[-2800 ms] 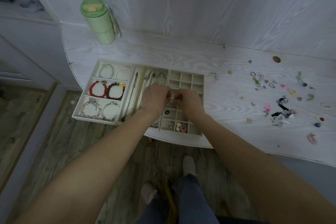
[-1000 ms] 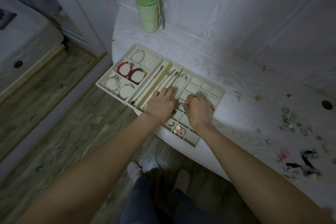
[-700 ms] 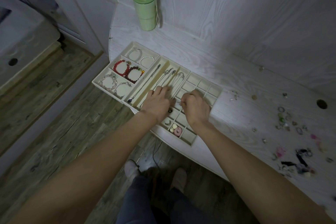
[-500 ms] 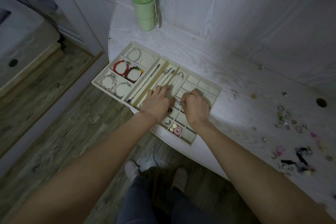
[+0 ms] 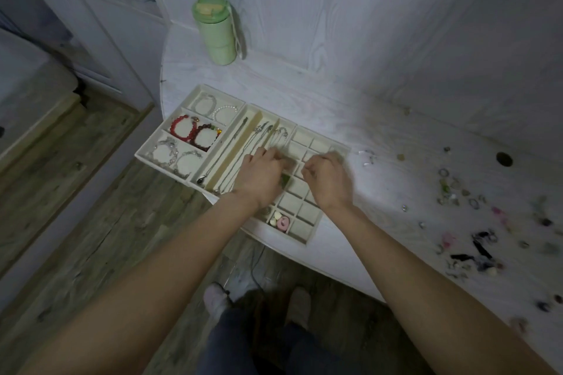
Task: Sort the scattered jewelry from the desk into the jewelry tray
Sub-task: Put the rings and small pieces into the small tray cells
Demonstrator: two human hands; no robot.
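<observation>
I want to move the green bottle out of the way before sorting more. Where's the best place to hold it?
Grip the green bottle around its straight cylindrical body, below the wider lid, coming from the front, the desk-edge side. It stands upright close to the wall, so the back is shut off. A strap hangs down its right side, so wrap from the left or front to avoid snagging it.

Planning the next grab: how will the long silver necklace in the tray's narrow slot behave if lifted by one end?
The necklace is a thin chain, so it would probably hang limp and swing. The dark pendant at its near end looks like its heaviest part, likely pulling that end down. Other chains lie behind a divider, so tangling seems unlikely.
</observation>
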